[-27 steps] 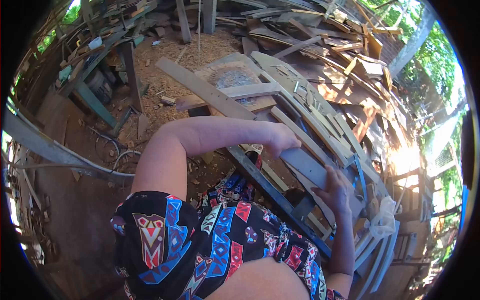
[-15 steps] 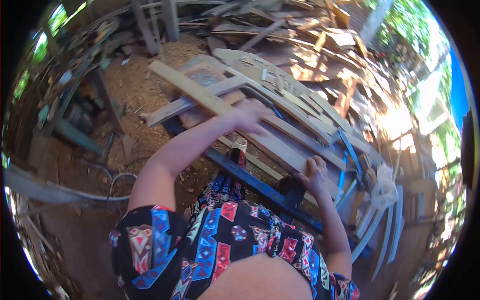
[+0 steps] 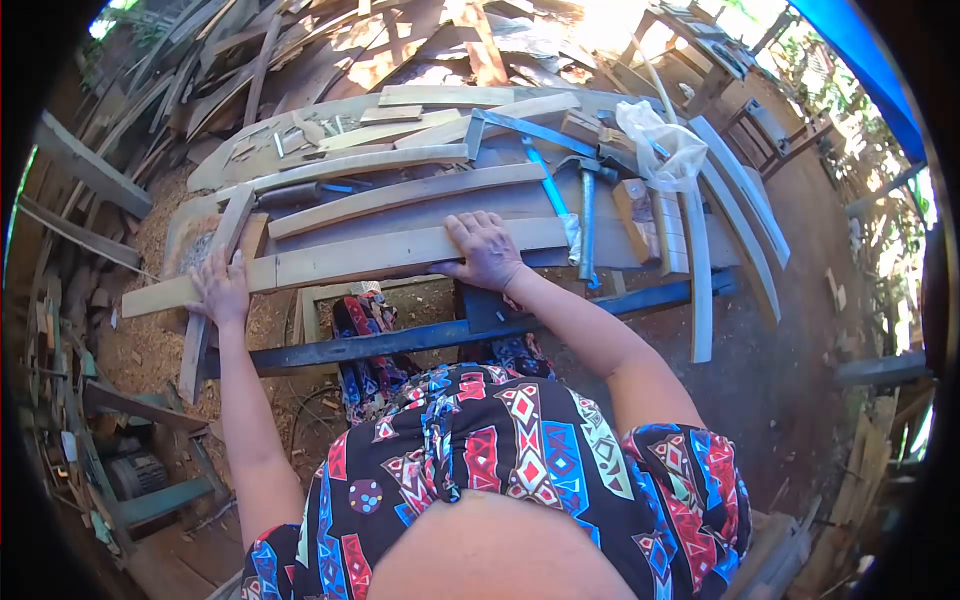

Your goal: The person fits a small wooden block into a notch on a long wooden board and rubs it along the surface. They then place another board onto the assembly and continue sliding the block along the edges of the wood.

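A long pale wooden plank point(image 3: 350, 258) lies across the workbench in front of me, close to its near edge. My left hand point(image 3: 222, 287) is over the plank's left part, fingers reaching across the top, where it crosses a shorter wooden bar point(image 3: 230, 225). My right hand point(image 3: 485, 248) grips the plank further right, its fingers over the top and its thumb along the near edge. Behind the plank lies a slightly curved wooden strip point(image 3: 400, 200). A hammer point(image 3: 588, 220) and a blue-handled tool point(image 3: 547, 180) lie beyond the plank's right end.
A metal square point(image 3: 530, 130) and wood offcuts point(image 3: 392, 115) lie further back. A clear plastic bag point(image 3: 665, 150) sits at the right, near curved pale strips point(image 3: 697, 270) overhanging the bench. A dark rail point(image 3: 400, 345) runs along the near side. Scrap wood point(image 3: 340, 60) is heaped behind.
My view has swung round to the right. My left hand, blurred over the plank's middle before, now holds it nearer the left end. My right hand is still on the plank.
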A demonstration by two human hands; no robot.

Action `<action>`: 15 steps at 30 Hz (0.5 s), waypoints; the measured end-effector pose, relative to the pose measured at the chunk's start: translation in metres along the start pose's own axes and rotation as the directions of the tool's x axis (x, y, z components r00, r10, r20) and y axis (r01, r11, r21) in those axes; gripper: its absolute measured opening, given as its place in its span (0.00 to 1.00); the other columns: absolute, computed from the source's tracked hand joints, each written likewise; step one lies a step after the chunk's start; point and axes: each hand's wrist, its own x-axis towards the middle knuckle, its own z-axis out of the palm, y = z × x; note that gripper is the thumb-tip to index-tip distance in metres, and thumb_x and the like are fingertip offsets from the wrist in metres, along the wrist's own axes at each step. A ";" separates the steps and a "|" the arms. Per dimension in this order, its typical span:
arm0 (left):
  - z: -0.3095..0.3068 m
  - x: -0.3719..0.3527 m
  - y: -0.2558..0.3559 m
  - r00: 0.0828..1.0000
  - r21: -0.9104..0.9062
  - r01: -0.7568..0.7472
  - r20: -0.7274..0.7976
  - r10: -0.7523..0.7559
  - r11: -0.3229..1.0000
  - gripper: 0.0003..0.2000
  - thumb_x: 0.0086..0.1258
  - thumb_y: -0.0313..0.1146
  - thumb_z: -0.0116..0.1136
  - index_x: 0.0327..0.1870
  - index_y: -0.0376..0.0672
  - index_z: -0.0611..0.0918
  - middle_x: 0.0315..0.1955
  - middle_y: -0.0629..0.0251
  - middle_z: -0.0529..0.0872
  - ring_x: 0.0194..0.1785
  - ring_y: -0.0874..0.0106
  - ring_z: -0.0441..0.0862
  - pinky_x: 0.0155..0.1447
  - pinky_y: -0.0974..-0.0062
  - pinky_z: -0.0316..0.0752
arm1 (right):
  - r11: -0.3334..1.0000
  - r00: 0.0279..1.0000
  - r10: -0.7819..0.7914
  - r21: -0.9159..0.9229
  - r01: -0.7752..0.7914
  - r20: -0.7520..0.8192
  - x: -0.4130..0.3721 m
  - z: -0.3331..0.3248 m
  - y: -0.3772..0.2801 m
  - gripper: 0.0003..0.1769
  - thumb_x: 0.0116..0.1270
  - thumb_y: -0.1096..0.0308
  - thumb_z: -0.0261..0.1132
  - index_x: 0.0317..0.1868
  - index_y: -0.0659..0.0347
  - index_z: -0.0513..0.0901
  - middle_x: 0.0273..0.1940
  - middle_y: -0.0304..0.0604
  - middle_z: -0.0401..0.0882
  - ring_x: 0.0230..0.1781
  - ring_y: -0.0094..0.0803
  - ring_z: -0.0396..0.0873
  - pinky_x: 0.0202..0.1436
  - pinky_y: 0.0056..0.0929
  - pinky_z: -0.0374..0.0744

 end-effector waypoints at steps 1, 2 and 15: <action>0.000 0.001 -0.002 1.000 -0.002 0.008 0.009 -0.008 1.000 0.29 0.71 0.65 0.38 0.70 0.66 0.68 0.72 0.70 0.63 0.78 0.57 0.46 0.68 0.26 0.32 | 0.999 1.000 0.007 0.051 -0.006 -0.008 0.000 -0.002 -0.001 0.39 0.52 0.42 0.71 0.56 0.63 0.74 0.51 0.52 0.76 0.53 0.50 0.74 0.60 0.45 0.70; 0.000 0.002 -0.002 1.000 -0.005 0.017 0.022 -0.017 1.000 0.29 0.71 0.65 0.38 0.70 0.66 0.67 0.72 0.70 0.63 0.78 0.57 0.46 0.68 0.26 0.32 | 0.995 1.000 0.014 0.100 -0.012 -0.015 -0.001 -0.005 -0.001 0.37 0.53 0.44 0.71 0.55 0.63 0.75 0.52 0.52 0.76 0.54 0.49 0.74 0.61 0.44 0.69; 0.023 0.015 -0.017 0.999 -0.068 -0.032 0.004 0.033 0.997 0.29 0.71 0.63 0.42 0.69 0.64 0.69 0.71 0.65 0.63 0.77 0.53 0.46 0.67 0.25 0.40 | 0.665 0.663 0.747 -0.043 -0.746 0.042 -0.079 -0.105 0.085 0.40 0.51 0.53 0.71 0.64 0.60 0.70 0.51 0.57 0.78 0.55 0.51 0.75 0.59 0.45 0.72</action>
